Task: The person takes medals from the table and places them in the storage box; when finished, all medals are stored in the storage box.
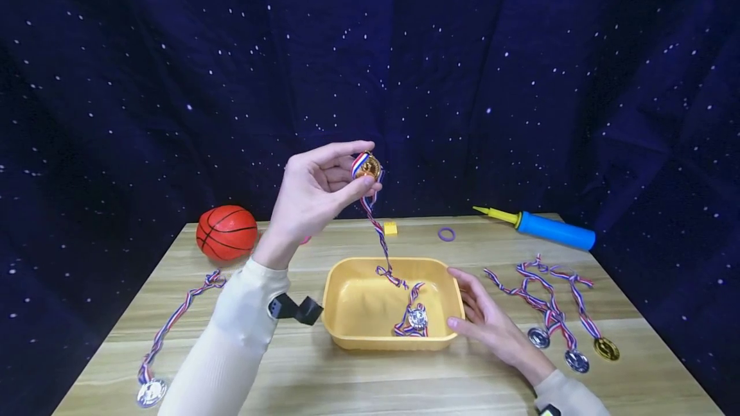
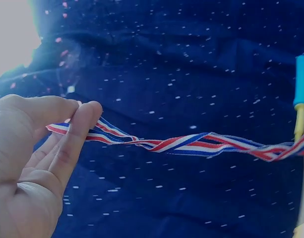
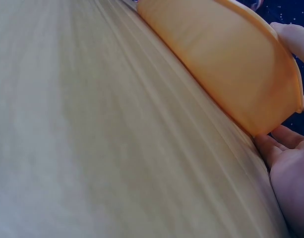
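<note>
My left hand (image 1: 320, 185) is raised over the yellow plastic basin (image 1: 347, 343) and pinches a gold medal (image 1: 370, 168) between thumb and fingers. The medal's red, white and blue ribbon (image 2: 186, 145) hangs down, twisted, its tail over the basin. Inside the basin lies a silver medal (image 1: 417, 318) with its ribbon bunched around it. At the basin's right end, my right hand (image 1: 491, 326) holds the side, thumb at the front corner and index finger at the rim farther back. The right wrist view shows its fingers (image 3: 289, 136) against the basin's outer wall.
Right of the basin lie two silver medals (image 1: 576, 361) and another gold medal (image 1: 606, 348). A silver medal (image 1: 151, 393) lies at the front left. Along the back are a basketball (image 1: 227, 232), yellow block (image 1: 390, 228), purple ring (image 1: 446, 234) and blue pump (image 1: 556, 230).
</note>
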`<state>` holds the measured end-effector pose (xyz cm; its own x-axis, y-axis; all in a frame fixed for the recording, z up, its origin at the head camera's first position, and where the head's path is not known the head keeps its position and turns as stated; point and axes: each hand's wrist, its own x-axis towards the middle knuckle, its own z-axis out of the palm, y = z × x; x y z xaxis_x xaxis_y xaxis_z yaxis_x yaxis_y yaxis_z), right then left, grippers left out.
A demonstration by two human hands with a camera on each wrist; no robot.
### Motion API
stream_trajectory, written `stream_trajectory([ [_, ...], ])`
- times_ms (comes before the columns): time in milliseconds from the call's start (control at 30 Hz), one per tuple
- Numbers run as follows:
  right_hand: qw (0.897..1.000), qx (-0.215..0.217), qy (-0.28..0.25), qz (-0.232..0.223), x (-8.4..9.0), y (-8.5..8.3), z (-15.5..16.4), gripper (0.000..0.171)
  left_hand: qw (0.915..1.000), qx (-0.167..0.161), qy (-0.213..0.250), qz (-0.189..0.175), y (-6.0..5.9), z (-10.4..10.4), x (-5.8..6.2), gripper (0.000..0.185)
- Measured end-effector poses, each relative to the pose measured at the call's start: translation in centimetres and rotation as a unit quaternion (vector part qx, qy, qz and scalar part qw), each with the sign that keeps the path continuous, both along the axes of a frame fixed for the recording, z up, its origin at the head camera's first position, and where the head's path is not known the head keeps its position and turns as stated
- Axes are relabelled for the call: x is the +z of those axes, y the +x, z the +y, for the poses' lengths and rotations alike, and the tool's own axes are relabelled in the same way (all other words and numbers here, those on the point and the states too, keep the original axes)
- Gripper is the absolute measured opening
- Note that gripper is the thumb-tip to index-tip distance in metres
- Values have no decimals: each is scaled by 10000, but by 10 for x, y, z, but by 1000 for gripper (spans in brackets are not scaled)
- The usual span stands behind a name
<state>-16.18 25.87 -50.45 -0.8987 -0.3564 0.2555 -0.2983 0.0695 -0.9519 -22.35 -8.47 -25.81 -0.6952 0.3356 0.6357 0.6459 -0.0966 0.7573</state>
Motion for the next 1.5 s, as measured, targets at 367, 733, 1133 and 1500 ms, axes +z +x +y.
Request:
stream_trajectory([
  [367,10000,69,-26,-47,1,-2,-2,87,9972,-119,-220,-700,-5,30,-64,49],
  [733,9999,82,-46,-53,0,-2,1,87,9886,3,-616,-1372,0,26,-117,43],
  [1133,9999,91,-106,-66,-4,-1,0,86,9751,-19,-988,-1985,3,20,-142,44],
  [1500,10000,60,-43,-40,0,0,0,85,9645,-443,-908,-2439,1,19,-151,22],
])
